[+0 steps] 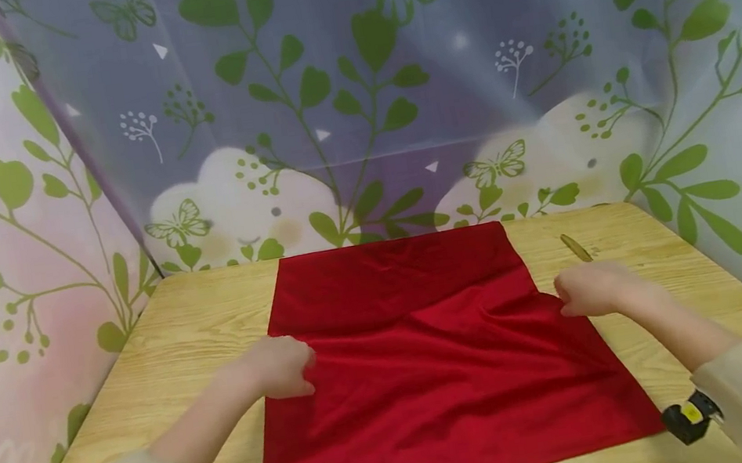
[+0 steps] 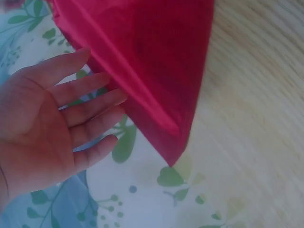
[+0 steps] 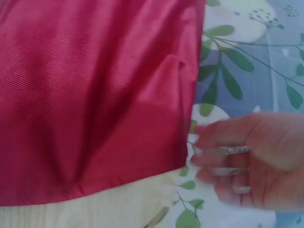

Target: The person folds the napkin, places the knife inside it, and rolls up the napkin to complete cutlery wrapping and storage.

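A red, slightly shiny cloth (image 1: 431, 405) lies spread on the table, with creases across its middle and its right edge bunched up. My left hand (image 1: 283, 366) is over its left edge. In the left wrist view, the relaxed, extended fingers of that hand (image 2: 45, 114) lie right at the edge of the cloth (image 2: 156, 61), near a pointed corner. On the other side, my right hand (image 1: 589, 289) is close to the raised right edge. The right wrist view shows this hand (image 3: 268, 156) blurred, its fingers loosely bent just beside the cloth's corner (image 3: 137, 128).
The light wooden table (image 1: 210, 305) carries the cloth. Beyond my right hand is a small slender brown mark (image 1: 576, 247) on the tabletop. A backdrop (image 1: 326, 111) with leaves and butterflies stands behind and along both sides. A black device (image 1: 689, 418) sits at my right wrist.
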Demonstrator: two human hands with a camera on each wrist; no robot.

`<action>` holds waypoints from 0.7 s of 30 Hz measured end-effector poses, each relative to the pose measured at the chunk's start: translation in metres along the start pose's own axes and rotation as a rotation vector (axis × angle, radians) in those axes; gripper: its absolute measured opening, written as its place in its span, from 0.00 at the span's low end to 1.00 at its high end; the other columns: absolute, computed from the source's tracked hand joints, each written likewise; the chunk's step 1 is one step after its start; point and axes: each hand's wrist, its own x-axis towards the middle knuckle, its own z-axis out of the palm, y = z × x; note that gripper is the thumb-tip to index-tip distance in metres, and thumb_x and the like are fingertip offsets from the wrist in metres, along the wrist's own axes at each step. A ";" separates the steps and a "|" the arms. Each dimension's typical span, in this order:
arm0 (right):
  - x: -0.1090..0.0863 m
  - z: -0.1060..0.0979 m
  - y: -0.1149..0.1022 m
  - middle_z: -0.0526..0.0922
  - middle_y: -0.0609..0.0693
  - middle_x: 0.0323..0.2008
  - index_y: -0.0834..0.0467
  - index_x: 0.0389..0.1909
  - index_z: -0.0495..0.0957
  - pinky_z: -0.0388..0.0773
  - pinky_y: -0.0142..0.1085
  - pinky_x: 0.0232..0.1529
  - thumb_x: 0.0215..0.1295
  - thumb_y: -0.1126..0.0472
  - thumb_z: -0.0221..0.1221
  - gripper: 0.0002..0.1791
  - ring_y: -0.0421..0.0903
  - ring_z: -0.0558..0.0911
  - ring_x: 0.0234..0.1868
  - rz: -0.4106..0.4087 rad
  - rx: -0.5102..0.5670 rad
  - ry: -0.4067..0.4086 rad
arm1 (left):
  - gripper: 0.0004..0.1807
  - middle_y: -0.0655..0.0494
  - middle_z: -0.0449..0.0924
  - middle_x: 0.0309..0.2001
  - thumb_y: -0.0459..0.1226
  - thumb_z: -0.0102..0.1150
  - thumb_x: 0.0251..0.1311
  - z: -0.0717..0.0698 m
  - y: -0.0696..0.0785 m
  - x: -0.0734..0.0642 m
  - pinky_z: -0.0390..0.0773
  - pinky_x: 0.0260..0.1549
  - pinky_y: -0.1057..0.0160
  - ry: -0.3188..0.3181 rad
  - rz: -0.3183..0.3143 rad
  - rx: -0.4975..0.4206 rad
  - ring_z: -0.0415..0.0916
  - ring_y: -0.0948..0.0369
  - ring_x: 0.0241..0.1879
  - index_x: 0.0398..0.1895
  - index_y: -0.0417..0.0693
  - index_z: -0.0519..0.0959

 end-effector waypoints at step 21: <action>0.016 0.023 -0.008 0.75 0.42 0.20 0.53 0.22 0.77 0.69 0.34 0.25 0.60 0.61 0.59 0.08 0.38 0.71 0.22 -0.146 0.006 -0.087 | 0.19 0.58 0.68 0.15 0.45 0.67 0.45 0.024 0.004 0.010 0.71 0.25 0.56 0.108 -0.020 0.159 0.72 0.55 0.21 0.11 0.50 0.67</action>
